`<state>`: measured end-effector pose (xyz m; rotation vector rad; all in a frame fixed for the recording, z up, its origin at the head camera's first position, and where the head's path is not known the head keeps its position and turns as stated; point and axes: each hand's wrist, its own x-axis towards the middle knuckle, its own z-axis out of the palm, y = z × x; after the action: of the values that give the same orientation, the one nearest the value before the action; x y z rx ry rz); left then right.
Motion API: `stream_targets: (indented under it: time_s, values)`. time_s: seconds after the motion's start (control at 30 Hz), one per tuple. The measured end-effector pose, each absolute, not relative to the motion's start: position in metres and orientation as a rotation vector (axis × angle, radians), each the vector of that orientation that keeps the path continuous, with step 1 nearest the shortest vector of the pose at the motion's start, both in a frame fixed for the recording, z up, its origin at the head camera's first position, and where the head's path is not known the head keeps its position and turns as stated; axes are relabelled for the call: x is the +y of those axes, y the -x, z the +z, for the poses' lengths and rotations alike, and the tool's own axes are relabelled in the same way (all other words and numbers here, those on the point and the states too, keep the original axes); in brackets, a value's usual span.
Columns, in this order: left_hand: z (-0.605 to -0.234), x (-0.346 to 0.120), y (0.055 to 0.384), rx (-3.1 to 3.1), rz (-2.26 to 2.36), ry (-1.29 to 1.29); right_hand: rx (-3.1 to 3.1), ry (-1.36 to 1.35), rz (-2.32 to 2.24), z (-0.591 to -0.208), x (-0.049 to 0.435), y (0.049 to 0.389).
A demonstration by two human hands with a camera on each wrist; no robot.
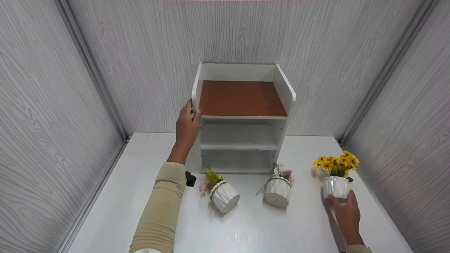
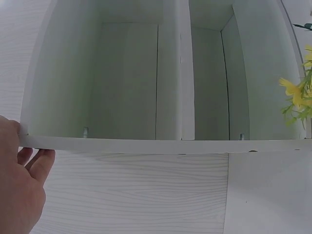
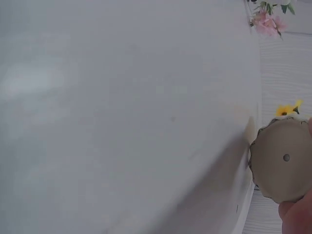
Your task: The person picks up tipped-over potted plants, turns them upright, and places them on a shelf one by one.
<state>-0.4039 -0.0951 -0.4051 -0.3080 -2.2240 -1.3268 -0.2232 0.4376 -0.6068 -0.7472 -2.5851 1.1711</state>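
A small white shelf unit (image 1: 245, 146) with a brown top board stands against the back wall. My left hand (image 1: 188, 123) grips the upper front edge of its left side panel, thumb in front; the left wrist view shows the fingers (image 2: 41, 165) wrapped around the panel's edge. At the right, my right hand (image 1: 346, 214) holds a white fluted flowerpot (image 1: 336, 187) with yellow flowers (image 1: 337, 163), thumb and fingers on either side of its lower part. In the right wrist view the pot's round grey base (image 3: 282, 161) faces the camera, a small hole in its middle.
Two more white fluted pots lie tipped over before the shelf unit: one (image 1: 225, 197) with pink and yellow-green flowers, another (image 1: 277, 192) with pink flowers and twine. Grey wood-grain walls (image 1: 239, 31) enclose the white table (image 1: 253, 228) at the back and sides.
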Motion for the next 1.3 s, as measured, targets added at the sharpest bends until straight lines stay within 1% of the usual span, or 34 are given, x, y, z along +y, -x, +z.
stream_targets:
  time_s: [0.17, 0.43, 0.63, 0.93, 1.3]
  values:
    - [-0.405, -0.094, 0.405, -2.237, -1.338, 0.307, -2.550, 0.761, 1.204, -0.609, 0.436, 0.218]
    - [-0.406, -0.095, 0.406, -2.218, -1.318, 0.308, -2.467, 0.681, 1.213, -0.615, 0.434, 0.207]
    - [-0.406, -0.096, 0.406, -2.211, -1.313, 0.315, -2.477, 0.718, 1.292, -0.617, 0.436, 0.204]
    - [-0.405, -0.095, 0.404, -2.217, -1.317, 0.300, -2.500, 0.879, 1.412, -0.618, 0.441, 0.210]
    - [-0.405, -0.094, 0.406, -2.209, -1.341, 0.306, -2.472, 0.841, 1.425, -0.628, 0.434, 0.223]
